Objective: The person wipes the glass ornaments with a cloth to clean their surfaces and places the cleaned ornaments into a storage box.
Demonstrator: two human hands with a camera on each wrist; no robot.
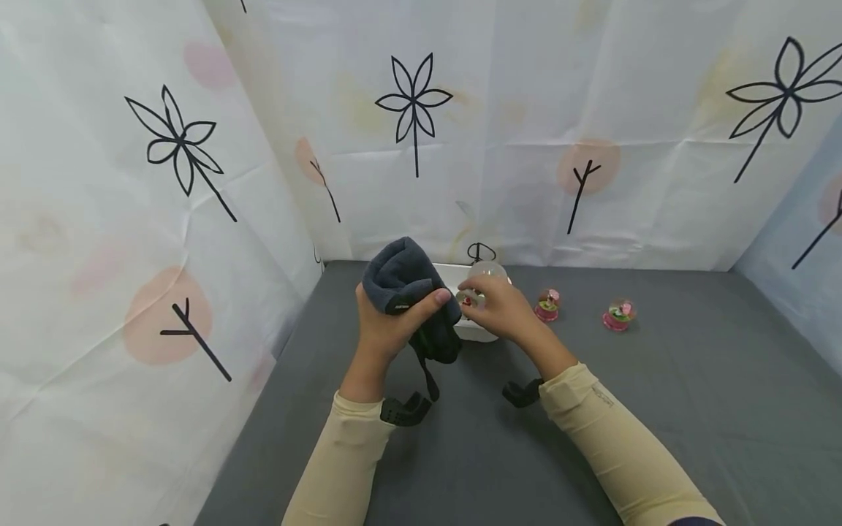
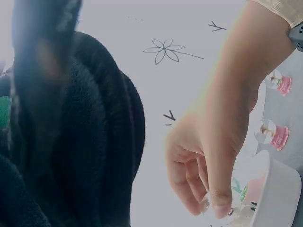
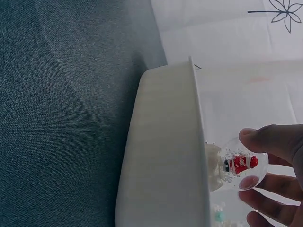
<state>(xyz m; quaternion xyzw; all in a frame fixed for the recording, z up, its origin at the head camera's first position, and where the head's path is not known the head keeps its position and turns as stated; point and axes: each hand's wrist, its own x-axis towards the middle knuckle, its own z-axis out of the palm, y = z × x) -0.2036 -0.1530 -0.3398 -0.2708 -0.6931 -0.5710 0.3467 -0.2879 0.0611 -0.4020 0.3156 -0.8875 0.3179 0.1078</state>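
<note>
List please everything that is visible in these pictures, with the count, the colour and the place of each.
Bin: one, white, on the grey table
Held globe: one, clear with red figure, in the right hand
Table globes: two, clear with pink bases, right of the bin
Other globe: at least one, clear, at the bin, partly hidden
Bundle: one, soft, dark blue-grey, in the left hand
Table: one, grey, under the bin
Backdrop: white with black drawings, around the table
Wrist mounts: two, black, at the wrists
Sleeves: two, pale yellow, on the forearms
Hands: two, bare, over the table
</note>
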